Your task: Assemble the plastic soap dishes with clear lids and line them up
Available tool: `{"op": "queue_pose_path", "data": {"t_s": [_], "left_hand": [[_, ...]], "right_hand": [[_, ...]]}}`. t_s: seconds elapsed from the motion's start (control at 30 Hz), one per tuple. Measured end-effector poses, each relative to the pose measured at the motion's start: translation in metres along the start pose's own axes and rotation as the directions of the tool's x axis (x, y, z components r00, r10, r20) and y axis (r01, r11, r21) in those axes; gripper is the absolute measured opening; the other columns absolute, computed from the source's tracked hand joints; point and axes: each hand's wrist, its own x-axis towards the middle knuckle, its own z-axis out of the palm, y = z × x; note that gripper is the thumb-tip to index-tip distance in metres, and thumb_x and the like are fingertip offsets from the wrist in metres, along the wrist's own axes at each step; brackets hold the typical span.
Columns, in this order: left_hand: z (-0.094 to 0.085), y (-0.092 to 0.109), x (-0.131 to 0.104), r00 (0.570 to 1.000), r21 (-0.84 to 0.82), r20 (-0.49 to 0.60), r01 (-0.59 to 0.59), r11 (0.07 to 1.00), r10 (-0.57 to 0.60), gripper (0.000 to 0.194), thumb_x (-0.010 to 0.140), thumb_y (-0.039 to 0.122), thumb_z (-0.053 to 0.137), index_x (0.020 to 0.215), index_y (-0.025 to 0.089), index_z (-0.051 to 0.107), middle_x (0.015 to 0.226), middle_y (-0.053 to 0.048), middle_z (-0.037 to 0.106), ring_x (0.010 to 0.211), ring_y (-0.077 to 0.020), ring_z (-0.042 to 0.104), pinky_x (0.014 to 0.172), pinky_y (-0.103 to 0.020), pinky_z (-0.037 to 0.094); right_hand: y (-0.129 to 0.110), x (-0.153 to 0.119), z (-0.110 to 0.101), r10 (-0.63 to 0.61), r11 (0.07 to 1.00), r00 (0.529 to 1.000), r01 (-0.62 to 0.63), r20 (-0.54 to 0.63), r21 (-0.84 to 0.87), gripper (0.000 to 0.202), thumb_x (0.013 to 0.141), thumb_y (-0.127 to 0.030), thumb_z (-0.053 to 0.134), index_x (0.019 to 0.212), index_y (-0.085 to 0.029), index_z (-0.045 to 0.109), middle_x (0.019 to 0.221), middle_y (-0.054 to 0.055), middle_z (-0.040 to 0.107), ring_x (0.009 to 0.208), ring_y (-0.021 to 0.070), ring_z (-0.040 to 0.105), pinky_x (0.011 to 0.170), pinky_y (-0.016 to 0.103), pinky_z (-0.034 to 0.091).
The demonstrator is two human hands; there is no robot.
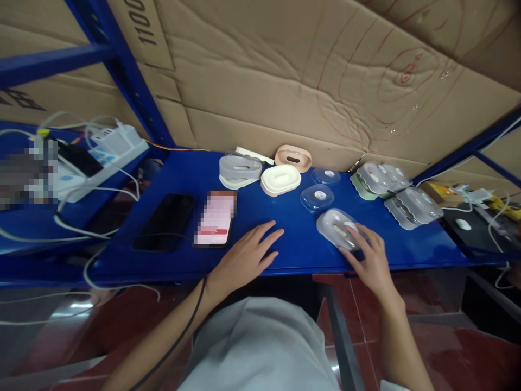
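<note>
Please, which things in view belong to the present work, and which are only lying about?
Likely the work:
grey box, touched by the right hand
two clear lids
cream box
peach shell
boxes farther right

Probably just lying about:
lit phone
dark slab
white mouse
power strip

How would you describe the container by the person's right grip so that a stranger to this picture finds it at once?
Start at the blue table beneath the cardboard, then go towards its near edge, right of centre. There the person's right grip is on a greyish, clear-topped container. Unlike the similar containers farther back, it alone is being touched.
</note>
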Motion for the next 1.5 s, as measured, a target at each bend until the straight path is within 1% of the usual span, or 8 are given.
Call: {"op": "queue_pose_path", "data": {"t_s": [0.17, 0.33, 0.47, 0.63, 0.93, 1.1, 1.3, 1.5], "left_hand": [[0.002, -0.002, 0.0, 1.0, 0.01, -0.004, -0.022, 1.0, 0.022, 0.042, 0.108, 0.031, 0.057, 0.149, 0.021, 0.058, 0.159, -0.014, 0.054, 0.145, -0.0297, 0.056, 0.123, -0.05, 0.049], [0.002, -0.003, 0.0, 1.0, 0.012, -0.014, -0.022, 1.0, 0.022, 0.034, 0.108, 0.03, 0.057, 0.14, 0.02, 0.065, 0.152, -0.014, 0.06, 0.14, -0.0299, 0.06, 0.119, -0.05, 0.052], [0.003, -0.003, 0.0, 0.999, 0.011, -0.026, -0.034, 0.999, 0.034, 0.032, 0.108, 0.03, 0.057, 0.138, 0.02, 0.066, 0.151, -0.013, 0.062, 0.14, -0.0297, 0.061, 0.119, -0.05, 0.052], [0.0, 0.0, 0.001, 1.0, 0.015, -0.011, -0.016, 1.0, 0.016, 0.033, 0.108, 0.03, 0.057, 0.138, 0.02, 0.066, 0.152, -0.014, 0.061, 0.141, -0.0299, 0.059, 0.12, -0.05, 0.051], [-0.003, 0.002, 0.0, 1.0, 0.009, 0.015, 0.007, 1.0, -0.007, 0.044, 0.107, 0.029, 0.06, 0.15, 0.022, 0.057, 0.158, -0.014, 0.055, 0.146, -0.0304, 0.056, 0.121, -0.051, 0.05], [-0.004, 0.003, 0.001, 1.0, -0.023, 0.004, 0.024, 0.999, -0.024, 0.05, 0.107, 0.029, 0.06, 0.156, 0.024, 0.05, 0.169, -0.016, 0.041, 0.157, -0.0329, 0.042, 0.126, -0.054, 0.044], [-0.003, 0.002, 0.001, 0.999, 0.004, -0.021, 0.033, 0.999, -0.033, 0.046, 0.107, 0.034, 0.06, 0.152, 0.026, 0.054, 0.171, -0.014, 0.039, 0.159, -0.0354, 0.038, 0.127, -0.058, 0.042], [-0.005, 0.003, 0.002, 0.998, 0.019, -0.032, 0.055, 0.998, -0.054, 0.035, 0.106, 0.038, 0.062, 0.135, 0.019, 0.062, 0.16, -0.018, 0.049, 0.153, -0.0358, 0.045, 0.124, -0.055, 0.045]], "right_hand": [[0.072, -0.011, 0.001, 0.174, 0.939, 0.959, -0.23, -0.225, -0.256, 0.062, 0.102, -0.06, 0.059, 0.15, -0.022, 0.061, 0.145, 0.022, 0.062, 0.13, 0.0417, 0.057, 0.107, 0.064, 0.049], [0.101, 0.007, 0.011, 0.292, 0.877, 0.935, -0.346, -0.201, -0.333, 0.072, 0.104, -0.062, 0.047, 0.163, -0.02, 0.045, 0.157, 0.026, 0.052, 0.141, 0.0501, 0.049, 0.106, 0.08, 0.039], [0.07, 0.033, 0.021, 0.269, 0.904, 0.931, -0.332, -0.246, -0.269, 0.081, 0.103, -0.06, 0.048, 0.17, -0.018, 0.029, 0.166, 0.03, 0.038, 0.153, 0.0539, 0.034, 0.111, 0.085, 0.029], [0.002, 0.08, 0.039, -0.073, 0.991, 0.997, 0.075, 0.018, -0.115, 0.06, 0.108, -0.043, 0.044, 0.165, -0.025, 0.04, 0.164, 0.017, 0.05, 0.152, 0.0374, 0.044, 0.12, 0.06, 0.038], [-0.063, 0.136, 0.042, -0.342, 0.939, 0.904, 0.323, 0.257, 0.115, 0.046, 0.11, -0.044, 0.045, 0.149, -0.026, 0.06, 0.147, 0.012, 0.067, 0.133, 0.0317, 0.061, 0.116, 0.057, 0.039], [-0.066, 0.167, 0.043, -0.295, 0.947, 0.952, 0.278, 0.088, 0.162, 0.053, 0.11, -0.052, 0.041, 0.155, -0.027, 0.054, 0.157, 0.013, 0.058, 0.143, 0.0336, 0.055, 0.116, 0.054, 0.043], [-0.039, 0.244, 0.088, -0.155, 0.984, 0.988, 0.156, -0.008, 0.088, 0.074, 0.108, -0.062, 0.036, 0.168, -0.02, 0.032, 0.176, 0.017, 0.029, 0.16, 0.041, 0.03, 0.123, 0.066, 0.032], [-0.031, 0.273, 0.115, -0.075, 0.991, 0.997, 0.076, -0.018, 0.107, 0.068, 0.109, -0.057, 0.033, 0.162, -0.014, 0.04, 0.158, 0.023, 0.052, 0.151, 0.0434, 0.042, 0.121, 0.07, 0.031]]}}
